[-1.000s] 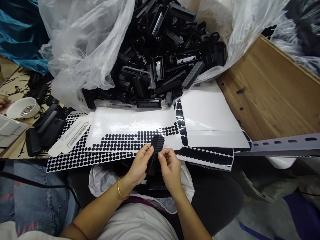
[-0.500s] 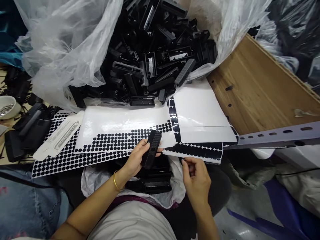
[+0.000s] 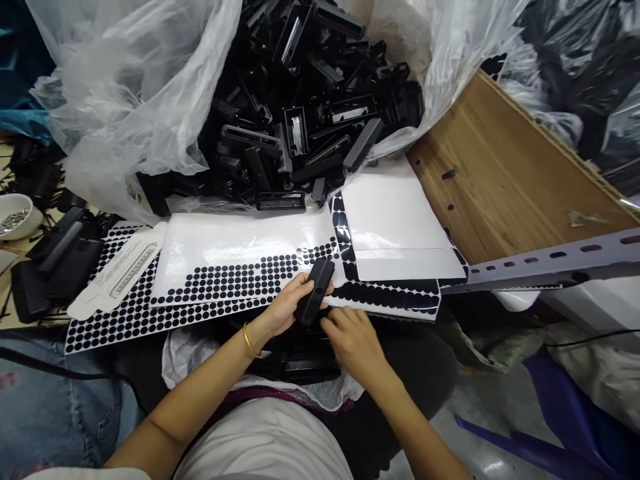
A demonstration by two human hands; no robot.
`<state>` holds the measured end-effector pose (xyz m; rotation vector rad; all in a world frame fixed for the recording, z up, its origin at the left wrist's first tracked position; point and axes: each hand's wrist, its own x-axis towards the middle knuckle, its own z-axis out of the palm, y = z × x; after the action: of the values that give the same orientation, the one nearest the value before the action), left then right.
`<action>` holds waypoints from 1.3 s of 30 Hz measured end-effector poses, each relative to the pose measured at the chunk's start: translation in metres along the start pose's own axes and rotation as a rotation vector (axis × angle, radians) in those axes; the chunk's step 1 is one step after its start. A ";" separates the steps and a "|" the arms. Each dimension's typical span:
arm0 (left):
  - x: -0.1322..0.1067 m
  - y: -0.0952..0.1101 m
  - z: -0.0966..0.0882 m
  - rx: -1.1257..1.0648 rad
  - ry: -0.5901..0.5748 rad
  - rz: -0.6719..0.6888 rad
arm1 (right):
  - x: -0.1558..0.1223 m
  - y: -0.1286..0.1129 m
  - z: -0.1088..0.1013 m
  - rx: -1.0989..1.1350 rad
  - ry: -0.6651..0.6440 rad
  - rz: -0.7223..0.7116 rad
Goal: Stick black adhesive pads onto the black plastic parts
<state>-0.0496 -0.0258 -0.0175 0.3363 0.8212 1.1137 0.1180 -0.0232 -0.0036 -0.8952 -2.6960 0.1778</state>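
My left hand (image 3: 284, 308) grips a black plastic casing (image 3: 317, 287) with a ribbed, carbon-like surface, holding it tilted above the edge of the sticker sheets. A round recess shows on the casing's face. Close to its lower right end, my right hand (image 3: 354, 339) is closed with fingers curled together; whatever its fingertips hold is too small or hidden to make out. Behind the left hand lies a white sheet of black round stickers (image 3: 220, 230), part of its dots gone. Below both hands, an open bag (image 3: 180, 363) on the lap contains more black casings (image 3: 310, 367).
A clear plastic bag (image 3: 135, 87) heaped with black casings (image 3: 295, 130) stands at the back. White sheets (image 3: 400, 220) lie at right beside a wood-patterned panel (image 3: 510, 160). At left are a paper cutout (image 3: 120, 273), black parts (image 3: 55, 267) and a bowl of small metal pieces (image 3: 30, 217).
My right hand has moved left, from beside the sheet's front edge to the casing's lower end. My left hand and the casing have shifted slightly right.
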 end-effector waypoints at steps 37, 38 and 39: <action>-0.034 0.008 -0.007 0.251 -0.050 -0.072 | 0.045 -0.015 -0.024 0.784 -0.188 0.558; -0.034 0.008 -0.006 0.260 -0.047 -0.072 | 0.045 -0.015 -0.024 0.763 -0.186 0.558; -0.034 0.008 -0.006 0.267 -0.044 -0.072 | 0.045 -0.015 -0.023 0.744 -0.182 0.557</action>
<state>-0.0662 -0.0536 -0.0025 0.5477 0.9372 0.9278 0.0825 -0.0074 0.0322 -1.3552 -2.1363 1.3191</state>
